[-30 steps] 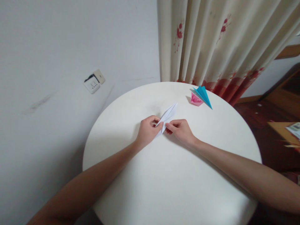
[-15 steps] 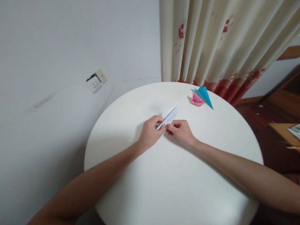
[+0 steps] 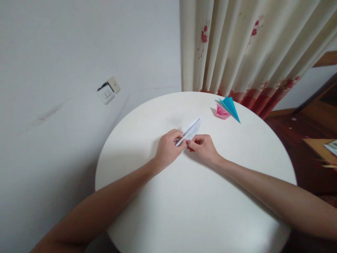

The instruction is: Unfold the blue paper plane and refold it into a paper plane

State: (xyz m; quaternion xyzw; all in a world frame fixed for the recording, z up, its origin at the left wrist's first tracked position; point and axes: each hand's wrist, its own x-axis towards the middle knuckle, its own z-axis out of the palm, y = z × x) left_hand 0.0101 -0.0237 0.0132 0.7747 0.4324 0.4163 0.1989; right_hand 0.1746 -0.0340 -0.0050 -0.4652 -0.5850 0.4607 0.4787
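A narrow, pointed piece of folded white paper (image 3: 192, 129) lies on a round white table (image 3: 195, 203), its tip aimed away toward the upper right. My left hand (image 3: 167, 150) pinches the near end of the paper from the left. Pressed close beside it, my right hand (image 3: 202, 147) pinches the same end from the right. The fingertips of both hands meet over the paper's near end and hide it.
A blue folded paper plane (image 3: 230, 107) rests against a small pink folded paper shape (image 3: 221, 111) at the table's far right. Behind them hangs a cream curtain (image 3: 244, 49) with red flowers. A wall socket (image 3: 107, 91) sits on the white wall at left.
Both hands have stayed on the white paper; the fingertips have drawn slightly closer together over its near end. The view has shifted a little.
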